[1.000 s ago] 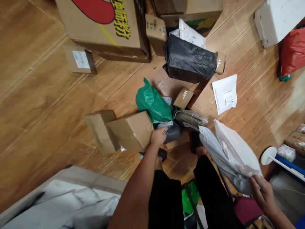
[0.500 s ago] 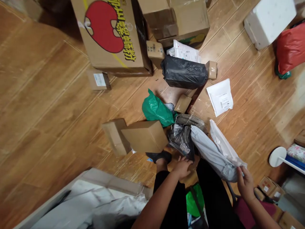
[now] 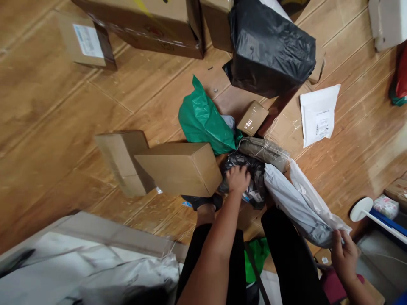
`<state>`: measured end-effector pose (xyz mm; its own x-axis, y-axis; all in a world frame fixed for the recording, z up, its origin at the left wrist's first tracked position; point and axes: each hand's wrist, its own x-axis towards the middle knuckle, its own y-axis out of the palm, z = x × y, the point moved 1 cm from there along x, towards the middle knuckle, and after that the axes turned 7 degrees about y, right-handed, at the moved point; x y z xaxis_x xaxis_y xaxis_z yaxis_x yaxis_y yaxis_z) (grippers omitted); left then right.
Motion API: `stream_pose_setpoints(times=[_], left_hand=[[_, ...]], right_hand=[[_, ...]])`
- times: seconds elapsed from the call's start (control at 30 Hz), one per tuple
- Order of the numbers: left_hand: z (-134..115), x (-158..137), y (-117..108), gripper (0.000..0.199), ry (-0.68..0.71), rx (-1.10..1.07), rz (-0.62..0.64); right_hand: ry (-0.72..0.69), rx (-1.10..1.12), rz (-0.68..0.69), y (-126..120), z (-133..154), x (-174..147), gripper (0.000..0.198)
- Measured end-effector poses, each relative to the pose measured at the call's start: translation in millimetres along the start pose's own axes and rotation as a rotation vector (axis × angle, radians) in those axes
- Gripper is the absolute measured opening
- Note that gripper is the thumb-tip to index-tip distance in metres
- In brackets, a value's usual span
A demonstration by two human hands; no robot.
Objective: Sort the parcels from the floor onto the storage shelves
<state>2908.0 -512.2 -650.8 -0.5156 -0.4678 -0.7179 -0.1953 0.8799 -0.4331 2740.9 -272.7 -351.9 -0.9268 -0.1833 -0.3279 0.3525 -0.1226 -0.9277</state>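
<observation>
Right hand (image 3: 345, 253) pinches the grey bag (image 3: 294, 202) by one end; left hand (image 3: 238, 179) lies over the black bag (image 3: 257, 179), grip unclear; both look soft, slippery; best gathered at corners.

No text or numbers can be read. On the white mailer (image 3: 327, 101), a printed label (image 3: 322, 124) is seen, too small to make out; on the small cardboard box (image 3: 68, 40), a white label (image 3: 88, 41) is blurred.

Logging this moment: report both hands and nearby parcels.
Left hand on dark package, grip unclear. Right hand holds gray bag, white bag. Brown box close by.
</observation>
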Motion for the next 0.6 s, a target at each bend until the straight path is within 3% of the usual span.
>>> stream_pose_setpoints(times=[0.07, 0.17, 0.23, 0.33, 0.43, 0.6], left_hand=[[19, 16, -10, 0.068, -0.093, -0.020, -0.030], [40, 34, -16, 0.110, -0.179, -0.070, 0.026], [45, 40, -17, 0.119, -0.222, -0.098, 0.079], [44, 39, -20, 0.082, -0.252, -0.148, 0.133], [41, 18, -33, 0.043, -0.172, -0.240, 0.107], [42, -59, -76, 0.033, -0.056, -0.446, 0.026]], right_hand=[[0.060, 0.016, -0.016, -1, 2, 1, 0.071], [0.196, 0.093, -0.039, -4, 7, 5, 0.074], [0.284, 0.144, -0.071, -7, 10, 9, 0.075], [0.380, 0.214, -0.139, -13, 12, 16, 0.078], [0.448, 0.282, -0.190, -19, 11, 22, 0.080], [0.470, 0.413, -0.124, -20, 18, 29, 0.069]])
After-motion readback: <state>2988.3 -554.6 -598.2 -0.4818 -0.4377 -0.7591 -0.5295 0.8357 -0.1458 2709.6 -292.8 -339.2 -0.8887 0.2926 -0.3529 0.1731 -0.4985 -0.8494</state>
